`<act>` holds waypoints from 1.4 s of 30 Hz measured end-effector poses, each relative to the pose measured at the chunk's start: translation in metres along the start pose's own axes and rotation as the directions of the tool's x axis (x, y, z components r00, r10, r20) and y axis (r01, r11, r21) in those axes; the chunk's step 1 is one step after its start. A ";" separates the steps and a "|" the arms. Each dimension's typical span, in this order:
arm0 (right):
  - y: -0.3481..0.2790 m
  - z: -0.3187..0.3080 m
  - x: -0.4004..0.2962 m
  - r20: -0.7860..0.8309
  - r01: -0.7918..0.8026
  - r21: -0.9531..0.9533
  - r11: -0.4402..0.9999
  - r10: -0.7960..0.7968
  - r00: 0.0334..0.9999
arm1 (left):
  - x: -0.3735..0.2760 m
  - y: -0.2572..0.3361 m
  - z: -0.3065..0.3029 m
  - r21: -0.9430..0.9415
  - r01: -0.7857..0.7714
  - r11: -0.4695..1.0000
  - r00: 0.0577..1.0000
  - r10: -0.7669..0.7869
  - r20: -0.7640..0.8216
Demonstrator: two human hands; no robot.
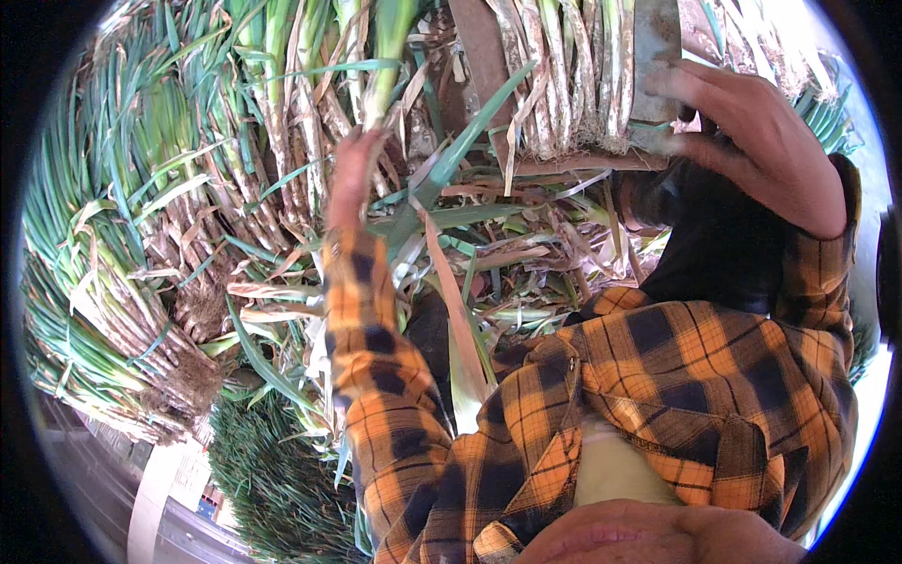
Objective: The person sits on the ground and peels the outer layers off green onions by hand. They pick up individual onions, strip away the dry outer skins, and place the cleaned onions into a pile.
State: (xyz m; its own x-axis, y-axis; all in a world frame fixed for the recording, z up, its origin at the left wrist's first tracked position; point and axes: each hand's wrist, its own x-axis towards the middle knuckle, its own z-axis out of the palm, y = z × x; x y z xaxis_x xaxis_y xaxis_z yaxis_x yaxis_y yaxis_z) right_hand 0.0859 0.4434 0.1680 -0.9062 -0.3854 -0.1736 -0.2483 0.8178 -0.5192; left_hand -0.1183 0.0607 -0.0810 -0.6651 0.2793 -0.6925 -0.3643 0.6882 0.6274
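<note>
My left hand [358, 166] reaches forward among the green onions and is closed around the pale lower stalk of one thick green onion [384, 77], whose leaf points away from me. My right hand [740, 134], slightly blurred, is at the right with its fingers apart, beside the edge of a metal tray [652, 92]. I see nothing held in it. Several green onions [557, 92] with soil-stained stalks lie side by side in the tray, their roots towards me near its front rim.
Tied bundles of green onions [155, 331] are heaped at the left. Loose leaves and peeled husks [535, 261] cover the ground before me. A dense green pile [275, 479] lies at the lower left. More rooted onions [782, 49] show at the upper right.
</note>
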 end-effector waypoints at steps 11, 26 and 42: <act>-0.023 -0.005 -0.007 -0.063 -0.064 -0.021 0.998 0.062 0.996 | -0.291 0.050 -0.150 0.411 0.167 0.896 0.960 -0.053 -0.275; -0.049 0.045 0.037 -0.090 0.144 0.159 0.977 -0.131 0.987 | -0.541 -0.019 -0.166 -0.334 -0.776 0.534 0.585 0.415 -0.697; -0.333 0.102 0.087 -0.519 0.734 0.462 0.498 -0.518 0.679 | -0.494 0.174 -0.091 -0.131 -0.895 0.426 0.421 0.712 -0.562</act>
State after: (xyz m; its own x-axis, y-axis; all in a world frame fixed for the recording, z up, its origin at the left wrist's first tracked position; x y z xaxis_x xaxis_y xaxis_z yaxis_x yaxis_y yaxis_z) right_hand 0.1246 0.0936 0.2405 -0.6646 -0.4638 0.5858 -0.6303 -0.0730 -0.7729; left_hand 0.0875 -0.0187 0.4030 -0.9058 0.2307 0.3555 0.3551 -0.0448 0.9338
